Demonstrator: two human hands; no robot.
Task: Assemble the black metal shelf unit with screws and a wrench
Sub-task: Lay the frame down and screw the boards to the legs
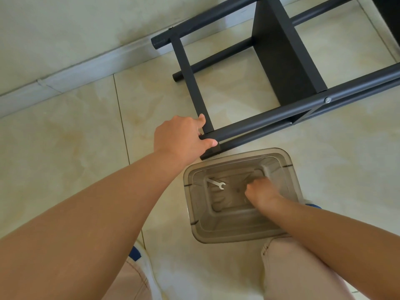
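Left hand is gripping the corner of the black shelf frame lying on the floor, steadying it, while right hand, fingers curled, is reaching into the clear bin beside the wrench, probably for a screw.

No text, label or number readable — none.

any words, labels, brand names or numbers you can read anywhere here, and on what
None can be read.
Black metal shelf frame: no label or print shows.
Translucent grey plastic bin: only plain dark marks on the rim, no text.
Small silver open-ended wrench in the bin: any stamping is too small to tell.
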